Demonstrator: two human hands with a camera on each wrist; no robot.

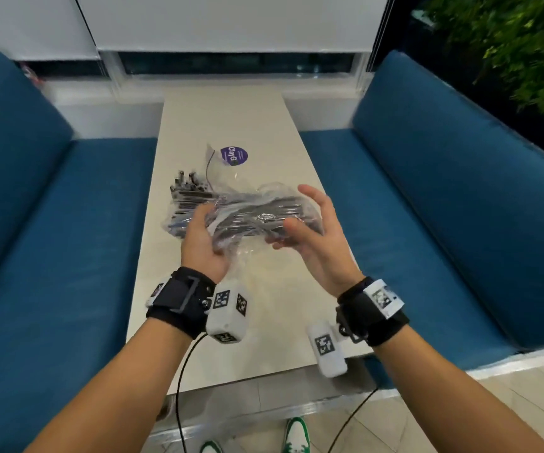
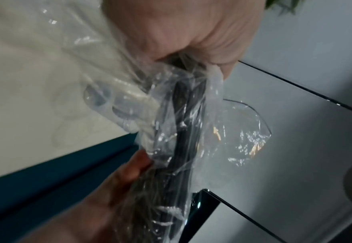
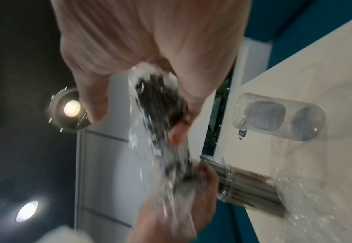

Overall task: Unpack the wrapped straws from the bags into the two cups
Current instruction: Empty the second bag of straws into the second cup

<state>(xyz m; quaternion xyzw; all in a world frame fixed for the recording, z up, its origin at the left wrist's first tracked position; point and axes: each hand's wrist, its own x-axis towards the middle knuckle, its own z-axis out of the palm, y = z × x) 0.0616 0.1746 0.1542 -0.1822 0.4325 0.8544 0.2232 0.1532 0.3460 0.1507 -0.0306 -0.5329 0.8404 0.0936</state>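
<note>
Both hands hold a clear plastic bag of dark wrapped straws [image 1: 257, 214] level above the table [image 1: 225, 119]. My left hand [image 1: 198, 237] grips the bag's left part, fingers curled round it, as the left wrist view shows for the bag [image 2: 181, 123]. My right hand [image 1: 316, 230] holds the right end between thumb and fingers, and the bag [image 3: 160, 123] is blurred there. Behind the bag stands an empty clear cup [image 1: 231, 156] with a purple label. A second cup [image 1: 184, 188], left of it, is full of straws.
Blue cushioned benches run along the left [image 1: 51, 223] and right [image 1: 427, 207] of the narrow table. Crumpled clear plastic [image 3: 302, 197] lies beside the filled cup [image 3: 243, 185]. A green plant [image 1: 509, 44] stands at the far right. Cables hang from both wrist cameras.
</note>
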